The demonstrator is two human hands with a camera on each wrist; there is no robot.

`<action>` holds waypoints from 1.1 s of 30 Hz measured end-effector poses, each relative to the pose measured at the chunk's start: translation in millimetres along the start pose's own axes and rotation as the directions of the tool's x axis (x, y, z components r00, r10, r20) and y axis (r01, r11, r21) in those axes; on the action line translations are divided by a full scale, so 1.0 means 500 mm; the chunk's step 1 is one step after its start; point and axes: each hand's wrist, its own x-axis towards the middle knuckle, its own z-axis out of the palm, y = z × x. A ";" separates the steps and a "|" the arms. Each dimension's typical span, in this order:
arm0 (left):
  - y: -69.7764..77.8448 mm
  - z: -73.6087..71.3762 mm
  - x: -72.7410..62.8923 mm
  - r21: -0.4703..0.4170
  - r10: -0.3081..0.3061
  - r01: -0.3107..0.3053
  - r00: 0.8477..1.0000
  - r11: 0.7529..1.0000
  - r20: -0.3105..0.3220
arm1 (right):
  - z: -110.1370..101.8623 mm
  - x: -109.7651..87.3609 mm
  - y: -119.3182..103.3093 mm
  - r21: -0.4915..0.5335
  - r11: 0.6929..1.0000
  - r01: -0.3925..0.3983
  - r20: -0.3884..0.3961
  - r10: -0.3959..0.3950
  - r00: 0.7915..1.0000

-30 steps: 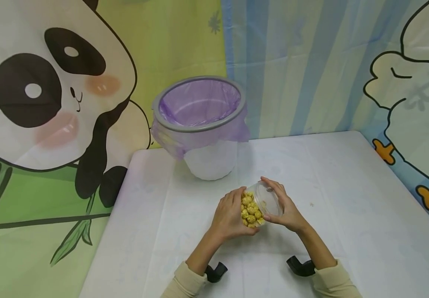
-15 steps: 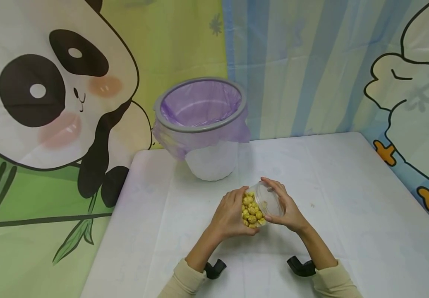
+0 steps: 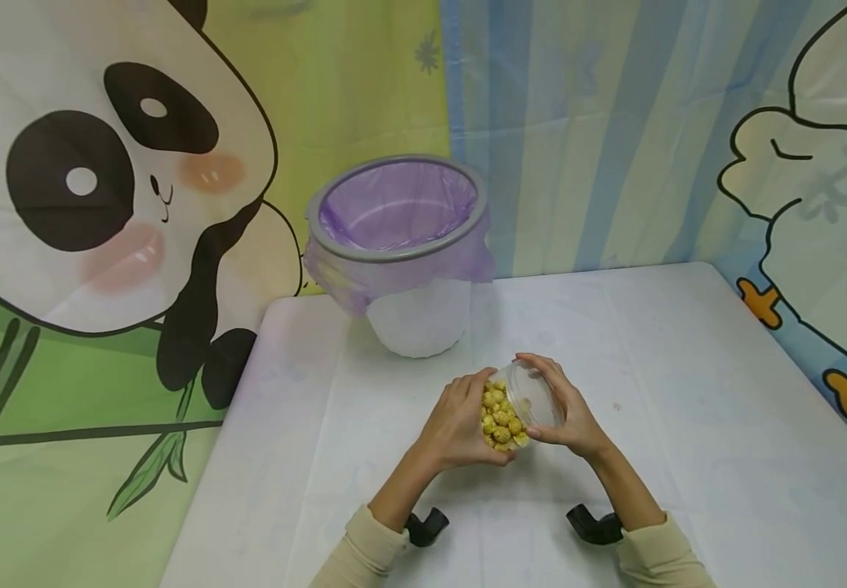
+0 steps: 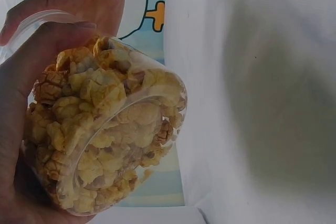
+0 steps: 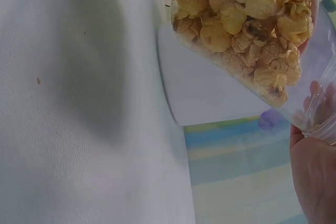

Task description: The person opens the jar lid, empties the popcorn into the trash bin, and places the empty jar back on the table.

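A clear plastic jar (image 4: 121, 145) of yellow popcorn (image 3: 502, 418) is held between both hands above the table, tilted on its side. My left hand (image 3: 460, 425) wraps round the jar's body near its base. At the other end, the thumb and fingers of my right hand (image 3: 570, 412) grip the clear lid (image 3: 535, 396). The lid sits at the jar's mouth. In the right wrist view, the popcorn is heaped toward the base, and the part near the lid holds only air.
A trash bin (image 3: 417, 322) with a grey rim and a purple liner bag (image 3: 401, 204) stands at the back of the white table (image 3: 658, 359). Black wrist mounts (image 3: 595, 525) jut out by both sleeves. Printed cloth (image 3: 577, 122) hangs behind the table.
The hands and jar keep nearly the same place, shifting very slightly right in the head view. The backdrop shifts a little as the head camera moves.
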 end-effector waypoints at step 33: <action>0.015 0.003 -0.006 -0.076 0.028 -0.021 0.995 0.997 0.095 | -0.021 0.002 0.027 0.213 0.954 0.212 0.120 -0.241 0.963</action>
